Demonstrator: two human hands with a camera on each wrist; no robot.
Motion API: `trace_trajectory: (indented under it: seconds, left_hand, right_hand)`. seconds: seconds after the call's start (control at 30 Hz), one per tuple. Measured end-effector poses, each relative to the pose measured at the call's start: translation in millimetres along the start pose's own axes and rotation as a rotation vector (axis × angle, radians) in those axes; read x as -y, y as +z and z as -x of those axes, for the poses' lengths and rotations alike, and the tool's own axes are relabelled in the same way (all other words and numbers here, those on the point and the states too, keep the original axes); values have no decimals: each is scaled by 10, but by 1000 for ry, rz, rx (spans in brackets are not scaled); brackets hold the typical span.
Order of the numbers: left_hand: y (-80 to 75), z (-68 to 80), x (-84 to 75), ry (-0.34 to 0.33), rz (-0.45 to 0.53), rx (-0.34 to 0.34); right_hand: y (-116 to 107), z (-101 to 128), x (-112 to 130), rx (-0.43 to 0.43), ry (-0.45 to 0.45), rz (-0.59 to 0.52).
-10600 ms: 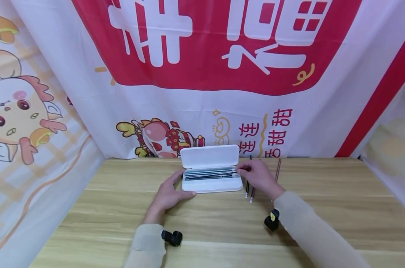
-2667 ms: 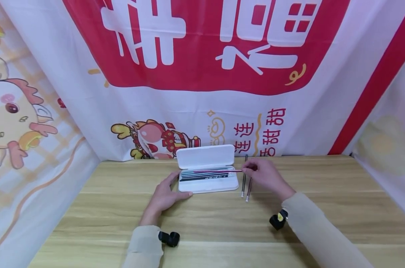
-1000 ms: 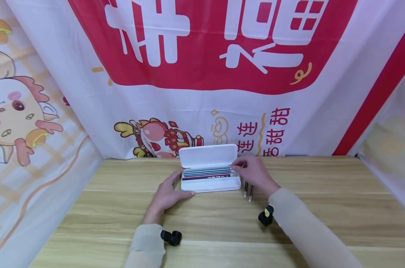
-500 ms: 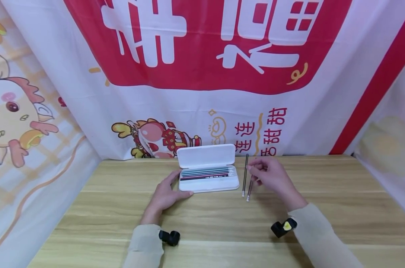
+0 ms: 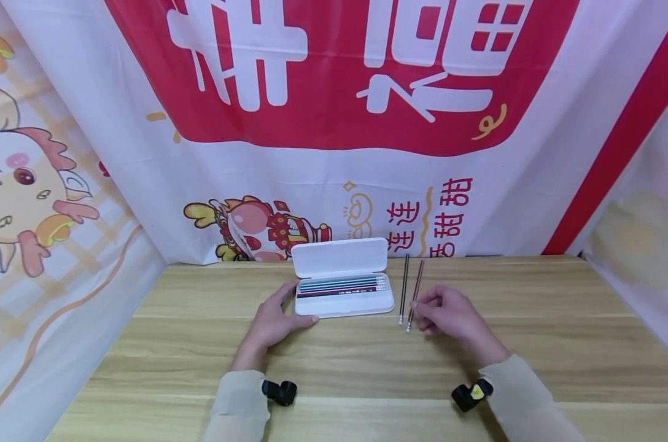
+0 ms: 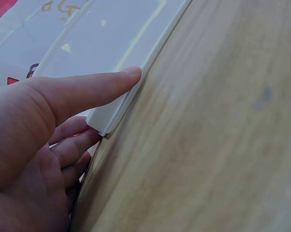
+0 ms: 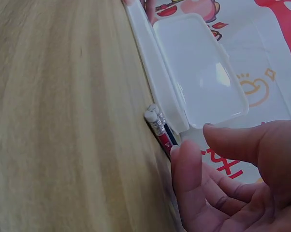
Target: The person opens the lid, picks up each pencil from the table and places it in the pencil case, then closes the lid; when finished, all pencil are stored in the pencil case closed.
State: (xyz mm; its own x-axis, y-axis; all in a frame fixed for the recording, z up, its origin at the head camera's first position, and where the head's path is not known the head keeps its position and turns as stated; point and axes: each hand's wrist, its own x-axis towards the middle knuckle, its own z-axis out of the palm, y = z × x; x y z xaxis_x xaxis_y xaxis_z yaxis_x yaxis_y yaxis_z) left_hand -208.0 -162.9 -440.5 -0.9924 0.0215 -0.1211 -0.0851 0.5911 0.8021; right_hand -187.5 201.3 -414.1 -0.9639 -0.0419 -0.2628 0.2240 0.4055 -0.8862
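An open white pencil case (image 5: 345,307) lies on the table with its lid (image 5: 339,258) raised. Several pencils (image 5: 339,285), teal, dark red and black, lie lengthwise in its rear half. My left hand (image 5: 273,322) holds the case's left end, thumb along the front edge and fingers at the side. Right of the case lie a black pencil (image 5: 404,288) and a dark red pencil (image 5: 417,282), eraser ends toward me. My right hand (image 5: 447,313) is at the dark red pencil's near part; in the right wrist view its thumb (image 7: 232,142) stands apart from the index finger (image 7: 186,169).
The wooden table (image 5: 334,368) meets a printed cloth backdrop (image 5: 356,172) just behind the case. Another printed cloth (image 5: 41,245) hangs along the left side. A small black camera sits on each wrist.
A dark red pencil was carried from the table into the case by my right hand. That hand then moved right and toward me, down along the other dark red pencil. The left hand stayed put.
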Motion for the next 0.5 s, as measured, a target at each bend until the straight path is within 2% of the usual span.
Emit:
trace_trajectory:
  seconds: [0.5]
  left_hand:
    - [-5, 7, -8, 9, 4, -1]
  right_hand:
    - [69, -82, -18, -31, 8, 139]
